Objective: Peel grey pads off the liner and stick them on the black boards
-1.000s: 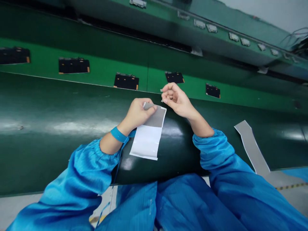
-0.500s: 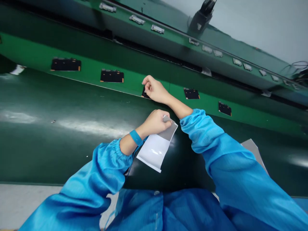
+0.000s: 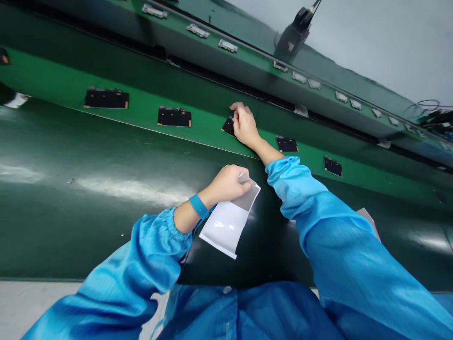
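Note:
My left hand (image 3: 231, 183) is closed on the top of a sheet (image 3: 226, 224), grey at its upper end and glossy white below, which hangs over the dark green worktop. Farther out, my right hand (image 3: 245, 125) reaches over the bright green belt with its fingers bent onto a black circuit board (image 3: 228, 126). That board sits askew, and the hand covers much of it. Just right of the hand lies another black board (image 3: 287, 143). My fingertips are partly hidden, so how firmly they grip is unclear.
More black boards (image 3: 106, 98) (image 3: 174, 116) (image 3: 333, 165) lie spaced along the belt (image 3: 208, 130). On a ledge behind are several small silvery parts (image 3: 228, 46). A black device (image 3: 293, 35) stands at the back, and a grey sheet (image 3: 368, 219) shows behind my right sleeve.
The boards on the belt have shifted to the right. My right hand has moved right and away with its board, which is now turned. The left hand and sheet have hardly moved.

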Demonstrator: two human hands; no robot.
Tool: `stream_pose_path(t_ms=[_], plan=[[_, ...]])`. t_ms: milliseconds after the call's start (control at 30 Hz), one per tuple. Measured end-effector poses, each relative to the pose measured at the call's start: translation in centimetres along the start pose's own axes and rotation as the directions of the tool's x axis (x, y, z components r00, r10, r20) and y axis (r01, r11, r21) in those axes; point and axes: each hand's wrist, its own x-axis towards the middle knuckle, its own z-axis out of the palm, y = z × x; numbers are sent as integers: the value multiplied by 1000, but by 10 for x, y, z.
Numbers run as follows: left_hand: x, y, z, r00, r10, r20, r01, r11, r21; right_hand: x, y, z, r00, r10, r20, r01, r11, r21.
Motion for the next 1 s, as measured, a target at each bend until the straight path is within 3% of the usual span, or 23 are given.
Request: stream_pose_path(t_ms=[133,267,500,1000], plan=[[0,0,1,1000,9,-3,-9,1000,-10,-3,9,1,991,85,101,-109,959,263],[1,-1,1,1000,11,-12,-11,1000,3,-2,9,3,970,158,183,-215,908,361],[0,-1,0,1000,7,-11,-7,1000,10,-6,5,-2,960,207,191,-258,916,307],[0,0,0,1000,14,-11,-14,1000,13,-27,24,-19,959,244,142,-275,918,287]])
